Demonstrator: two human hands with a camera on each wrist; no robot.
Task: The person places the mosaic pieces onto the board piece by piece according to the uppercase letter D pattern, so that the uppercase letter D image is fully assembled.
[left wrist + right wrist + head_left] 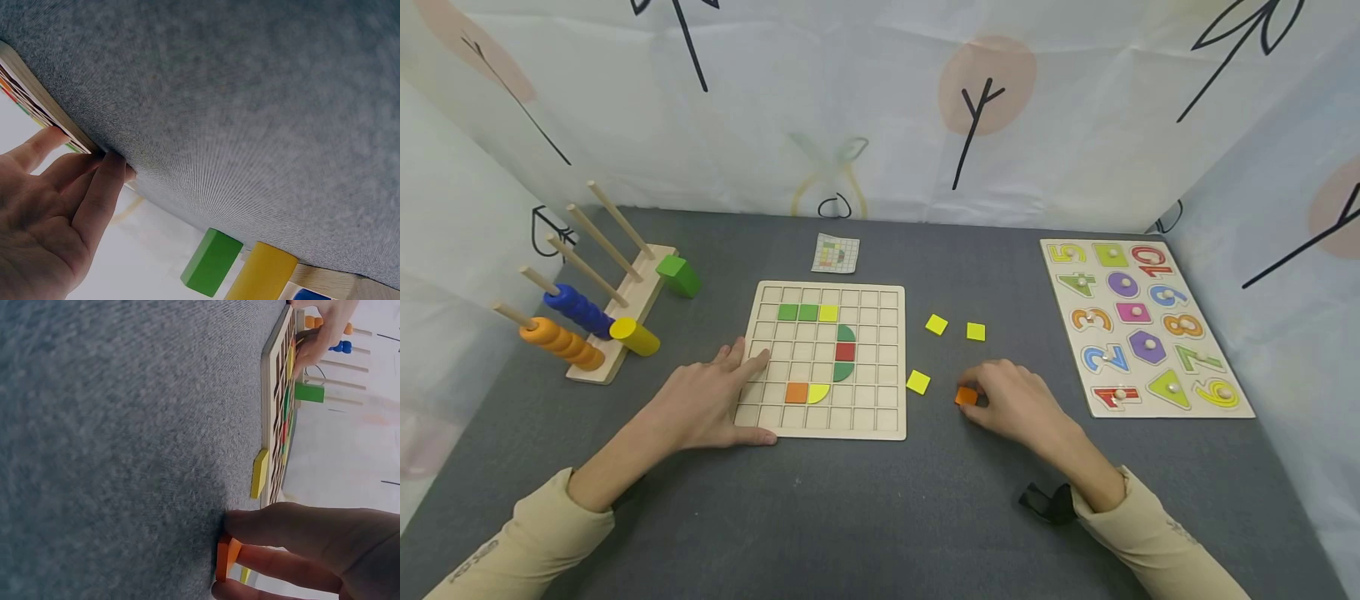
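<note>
Orange tile (966, 396) is sitting in a narrow pinch between the thumb and fingers of the right hand (1015, 400), to the right of the grid board (865, 417); whether it is touching the gray table (865, 517) cannot be told. It is looking light, stiff, maybe a bit slippery and hard to break, so its side edges are seeming the best place for holding. The left hand (711, 404) is resting with its fingers wide apart at the grid board's left edge. Three yellow tiles (917, 382) are lying loose between the hands. Eight pieces are filling grid spots: two green squares (787, 312), one yellow square (828, 313), one red square (845, 352), one orange square (796, 392), two green curved pieces (846, 333) and one yellow curved piece (817, 392). One small card (835, 253) is lying behind. Farther out, one number puzzle (1108, 337) is showing fifteen knobbed pieces (1122, 285), and one rack (643, 287) is holding up five pegs (621, 218) beside one green block (678, 276) and one yellow cylinder (636, 336).
</note>
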